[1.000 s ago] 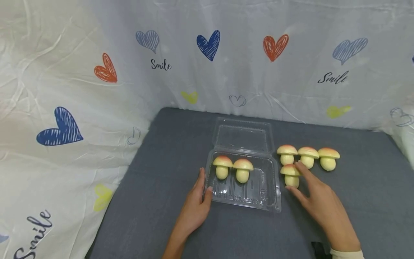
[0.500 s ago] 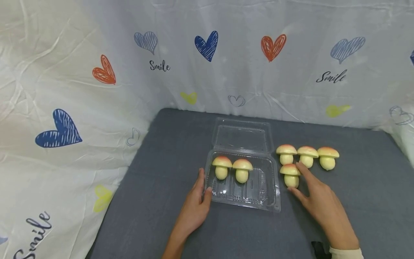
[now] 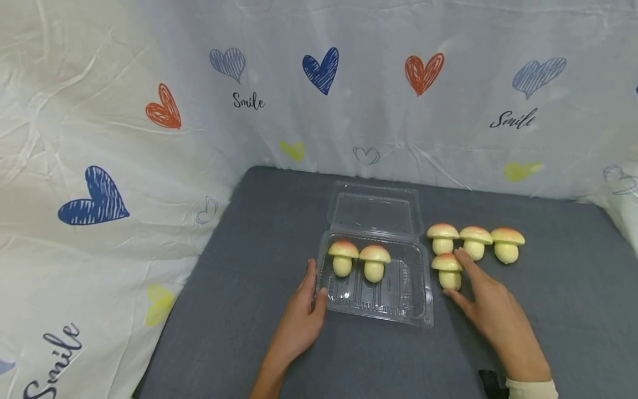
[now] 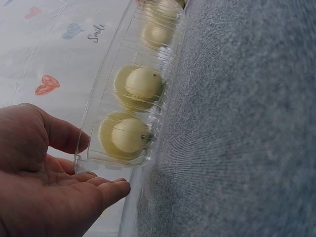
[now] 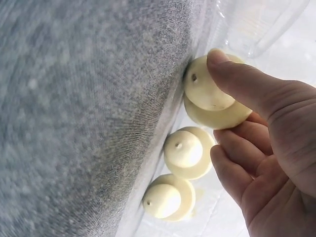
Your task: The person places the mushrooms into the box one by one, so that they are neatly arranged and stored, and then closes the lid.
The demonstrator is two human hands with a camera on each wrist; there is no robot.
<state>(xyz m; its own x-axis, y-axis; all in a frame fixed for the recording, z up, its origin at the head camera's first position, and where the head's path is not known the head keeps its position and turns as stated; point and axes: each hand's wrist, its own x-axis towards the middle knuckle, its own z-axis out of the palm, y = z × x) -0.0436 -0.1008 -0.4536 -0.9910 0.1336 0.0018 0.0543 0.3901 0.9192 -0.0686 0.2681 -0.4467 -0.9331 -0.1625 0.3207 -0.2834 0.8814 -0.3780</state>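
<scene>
Grey cloth (image 3: 224, 288): hands (image 3: 301, 320) (image 3: 500, 315), mushrooms (image 3: 449, 271) practically unmoved.

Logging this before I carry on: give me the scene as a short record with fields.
Left hand: holds the clear container by its left edge
Right hand: thumb and fingers on the front mushroom
Lid: open
In container: two mushrooms, side by side
Outside, to its right: row of three mushrooms behind the front one
Surface: grey cloth
Backdrop: printed white sheet
</scene>
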